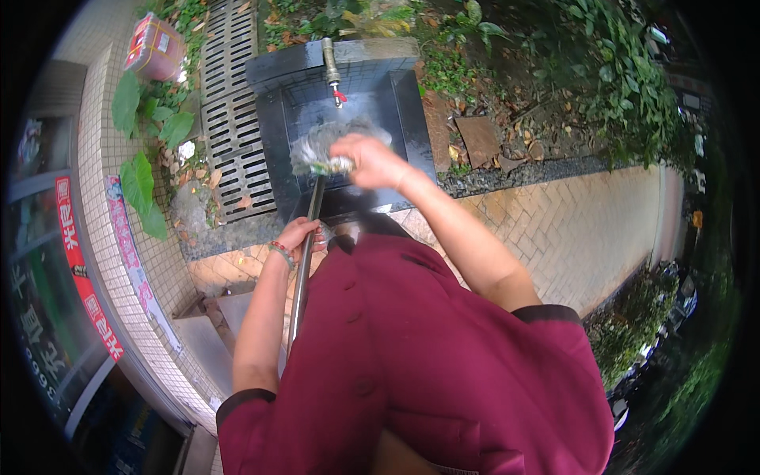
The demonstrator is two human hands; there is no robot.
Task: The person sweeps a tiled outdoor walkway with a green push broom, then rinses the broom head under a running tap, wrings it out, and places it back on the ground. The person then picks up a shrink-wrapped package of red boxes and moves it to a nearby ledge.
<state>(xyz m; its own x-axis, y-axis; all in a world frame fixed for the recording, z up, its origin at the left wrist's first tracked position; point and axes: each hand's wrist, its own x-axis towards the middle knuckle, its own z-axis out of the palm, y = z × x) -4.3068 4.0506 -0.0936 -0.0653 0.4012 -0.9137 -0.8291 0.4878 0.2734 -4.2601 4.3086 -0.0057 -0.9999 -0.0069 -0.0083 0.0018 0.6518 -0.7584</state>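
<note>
My left hand (298, 237) grips the metal handle (304, 261) of a mop, with something clear and crinkled, perhaps plastic, beside the fingers. The grey-white mop head (341, 139) lies over the basin of a dark stone-edged outdoor sink (415, 113). My right hand (371, 160) is on the near right part of the mop head, blurred, its fingertips hidden from me; whether it grips the strands I cannot tell. Above the far side of the basin, a metal tap (331, 65) with a red lever (339, 96) points down toward the mop head.
A slotted drain cover (234, 130) runs along the sink's left side. Farther left are a tiled wall (148, 285), big-leaved plants (139, 184) and a pinkish container (155, 47). Right of the sink are a planted bed (493, 71), a loose slab (477, 141) and brick paving (552, 231).
</note>
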